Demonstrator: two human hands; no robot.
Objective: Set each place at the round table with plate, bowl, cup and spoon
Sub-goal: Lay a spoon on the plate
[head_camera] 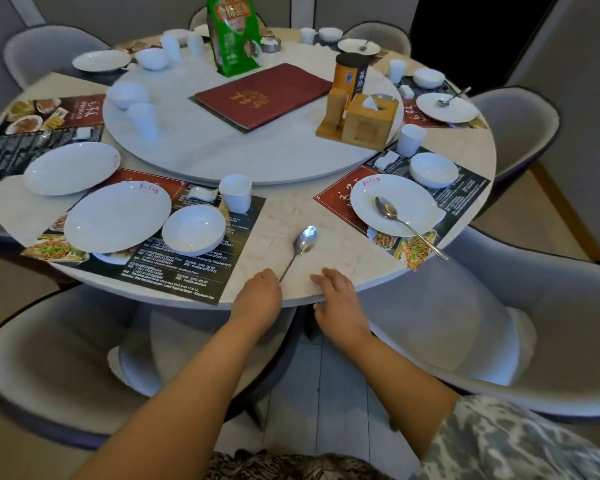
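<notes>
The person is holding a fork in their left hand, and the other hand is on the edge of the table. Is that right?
Not quite. The left hand holds a spoon, not a fork: the head view shows its rounded shiny bowl lying over the bare table between two placemats. The rest is right: the right hand rests on the table's edge.

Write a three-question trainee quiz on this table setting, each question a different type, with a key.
1. True or false: the left hand holds a spoon by its handle end.
2. The near-left place has a plate, bowl and cup. What is missing?
A. spoon B. placemat C. chair
3. Fill in: on the near-right place, a second spoon lies on the ____.

Key: 1 true; 2 A; 3 plate. The right hand rests empty on the table edge.
</notes>
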